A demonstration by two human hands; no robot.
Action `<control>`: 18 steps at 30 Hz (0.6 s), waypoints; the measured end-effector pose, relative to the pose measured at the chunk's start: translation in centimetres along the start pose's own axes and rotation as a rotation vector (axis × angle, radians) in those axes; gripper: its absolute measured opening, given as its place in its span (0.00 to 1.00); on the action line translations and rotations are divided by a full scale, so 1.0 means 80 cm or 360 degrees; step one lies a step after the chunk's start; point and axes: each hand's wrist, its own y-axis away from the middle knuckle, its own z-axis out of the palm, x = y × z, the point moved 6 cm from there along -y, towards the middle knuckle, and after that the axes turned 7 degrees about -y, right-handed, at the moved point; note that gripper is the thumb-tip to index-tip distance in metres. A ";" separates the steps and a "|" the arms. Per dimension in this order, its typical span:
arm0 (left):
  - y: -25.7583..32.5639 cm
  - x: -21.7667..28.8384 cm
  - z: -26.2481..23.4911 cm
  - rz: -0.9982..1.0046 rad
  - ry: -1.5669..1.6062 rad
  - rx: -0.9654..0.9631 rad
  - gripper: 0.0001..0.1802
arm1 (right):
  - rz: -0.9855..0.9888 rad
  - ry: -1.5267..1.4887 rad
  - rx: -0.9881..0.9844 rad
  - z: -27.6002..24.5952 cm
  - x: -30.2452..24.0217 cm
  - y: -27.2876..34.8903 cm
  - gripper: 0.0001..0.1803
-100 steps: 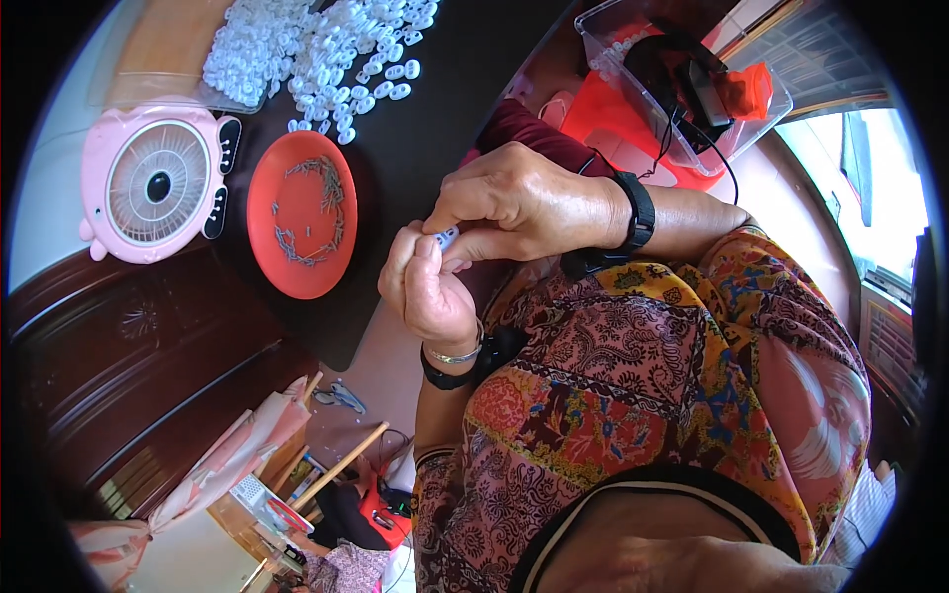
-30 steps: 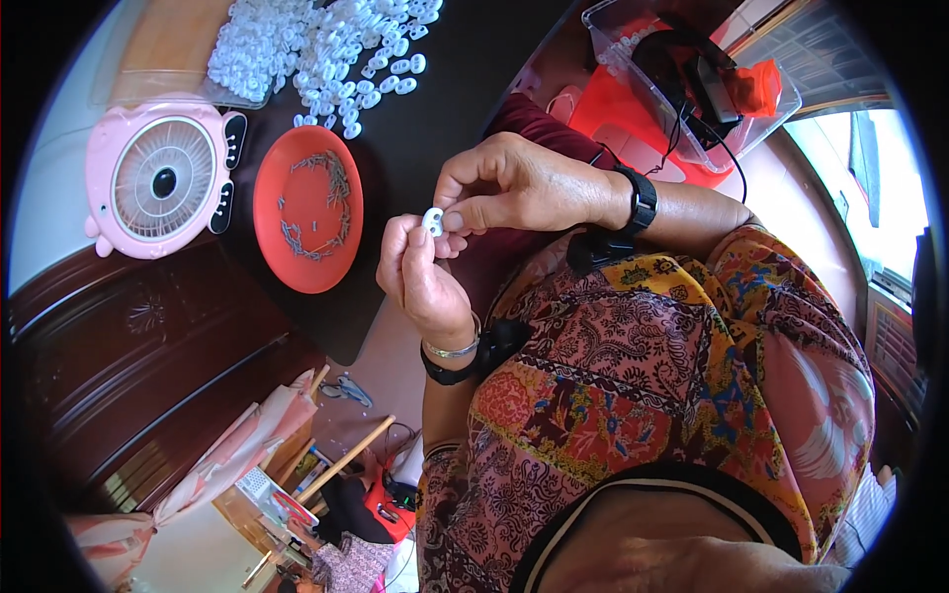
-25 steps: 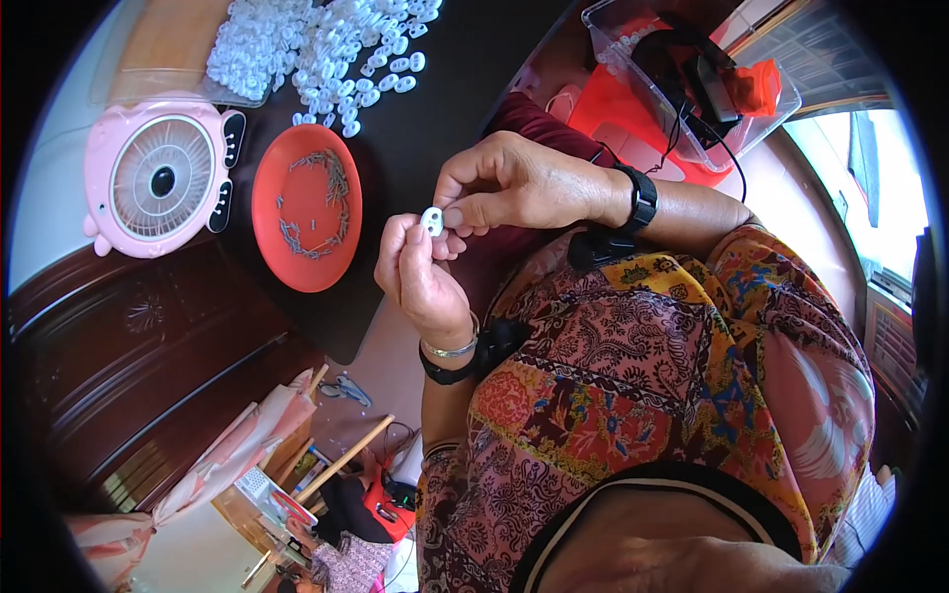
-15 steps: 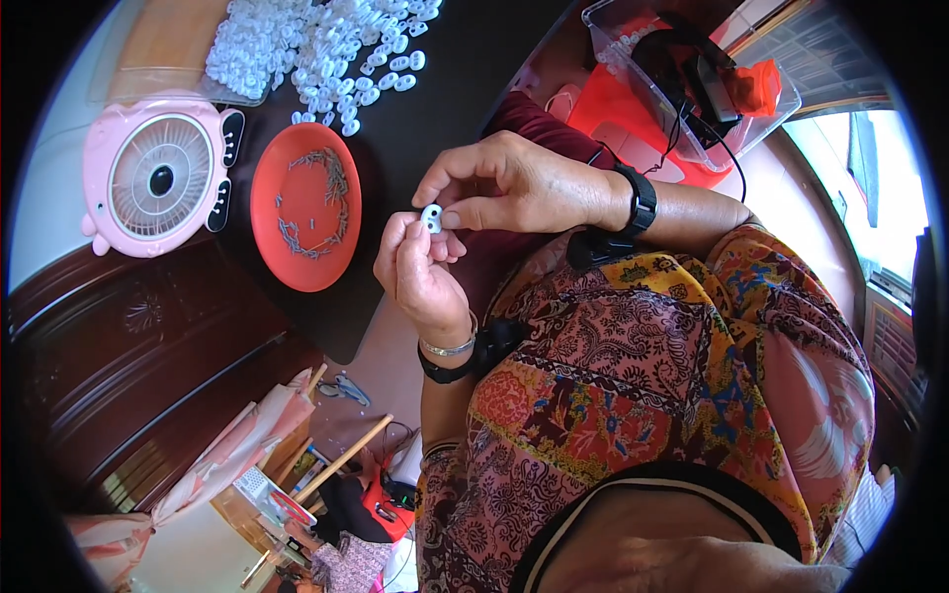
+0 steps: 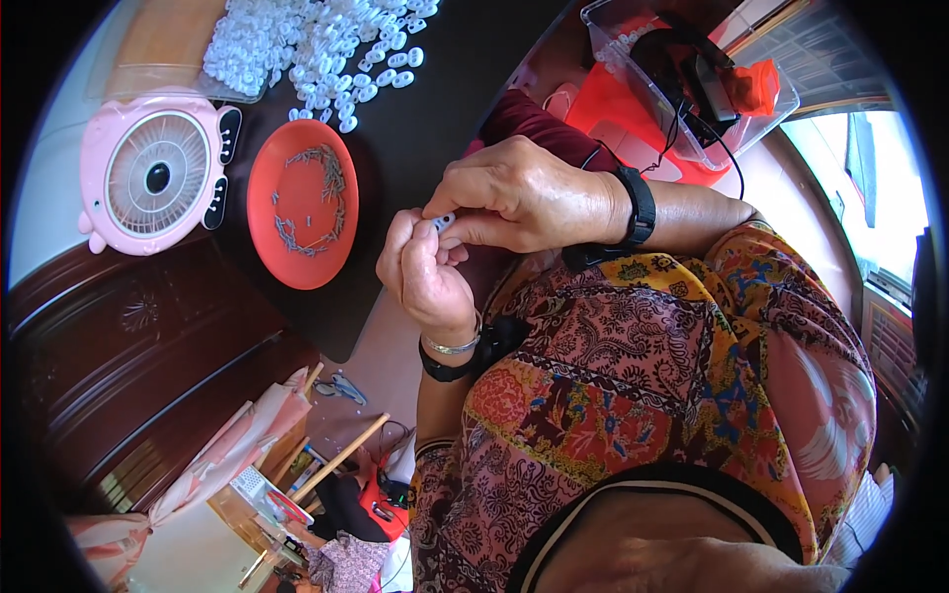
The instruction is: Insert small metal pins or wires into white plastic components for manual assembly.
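Between my two hands is a small white plastic piece with holes (image 5: pixel 445 222), mostly covered by fingers. My left hand (image 5: pixel 432 282), palm turned up, pinches it from below with thumb and fingertips. From the other side, my right hand (image 5: pixel 539 198) closes thumb and index finger on the same piece. Whether a pin is also in the fingers cannot be made out. Left of the hands, an orange-red oval dish (image 5: pixel 282 259) holds many small grey metal pins (image 5: pixel 334 183). Beyond it lies a heap of similar white pieces (image 5: pixel 341 59) on the dark table (image 5: pixel 445 99).
A pink fan (image 5: pixel 158 178) stands left of the dish. At the upper right, a clear plastic box (image 5: pixel 781 124) with black items and an orange bag rests over a red stool (image 5: pixel 613 109). Dark carved wooden furniture (image 5: pixel 148 336) is at the left. Patterned cloth covers my lap.
The white piece has turned and is more hidden. My right index fingertip has come down onto it, and both hands have drawn closer together.
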 end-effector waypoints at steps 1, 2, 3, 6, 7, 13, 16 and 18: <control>0.001 0.002 0.001 0.0032 -0.0055 0.0010 0.13 | -0.0042 0.0050 0.0000 0.000 -0.003 0.000 0.10; 0.001 0.003 0.002 0.0064 -0.0109 0.0017 0.14 | -0.0042 0.0052 0.0000 0.000 -0.002 0.000 0.10; 0.000 0.001 0.003 0.0065 -0.0108 0.0017 0.14 | 0.0000 -0.0013 -0.0009 0.000 0.003 0.000 0.10; -0.001 -0.005 0.004 0.0101 -0.0089 -0.0022 0.15 | 0.0122 -0.0205 -0.0072 -0.003 0.017 -0.002 0.11; -0.002 -0.005 0.002 0.0103 -0.0090 -0.0022 0.15 | 0.0205 -0.0336 -0.0128 -0.001 0.022 -0.002 0.11; -0.005 -0.003 -0.004 0.0117 -0.0045 -0.0016 0.16 | 0.0330 -0.0683 -0.0135 0.003 0.031 0.001 0.12; -0.005 -0.006 -0.003 0.0083 0.0032 -0.0024 0.16 | 0.0299 -0.0631 -0.0116 0.001 0.028 0.001 0.12; -0.008 -0.016 0.006 -0.0028 0.0130 -0.0057 0.15 | 0.0352 -0.0674 -0.0109 -0.006 0.031 0.005 0.10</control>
